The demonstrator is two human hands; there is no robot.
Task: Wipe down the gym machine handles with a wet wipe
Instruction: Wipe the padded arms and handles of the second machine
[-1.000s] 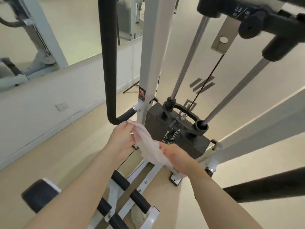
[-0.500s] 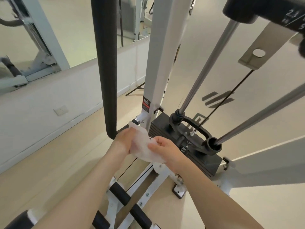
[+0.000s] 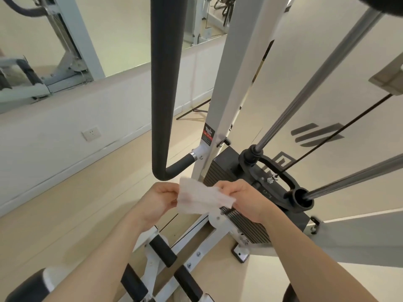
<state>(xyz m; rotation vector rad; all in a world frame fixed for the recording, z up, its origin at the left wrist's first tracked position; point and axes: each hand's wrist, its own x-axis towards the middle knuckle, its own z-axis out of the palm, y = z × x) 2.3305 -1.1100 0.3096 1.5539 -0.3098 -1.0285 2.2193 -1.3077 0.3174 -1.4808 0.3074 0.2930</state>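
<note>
A white wet wipe (image 3: pixel 201 197) is stretched between both hands just below the curved bottom of a black foam-padded handle (image 3: pixel 165 88). My left hand (image 3: pixel 159 199) pinches the wipe's left edge. My right hand (image 3: pixel 242 197) grips its right edge. The handle runs up out of the top of the view and bends at its foot into the white upright post (image 3: pixel 235 83) of the machine. The wipe hangs a little under the bend and does not touch the foam.
A black weight stack (image 3: pixel 244 223) with two chrome guide rods (image 3: pixel 316 79) and a cable stands right of the post. Short black padded pegs (image 3: pixel 163 249) on a white frame lie below my forearms. A mirror and a white wall with a socket (image 3: pixel 91 133) run along the left.
The view has moved closer to the machine. Both hands have drawn apart and pulled the crumpled wipe out flat between them, slightly lower under the handle's bend.
</note>
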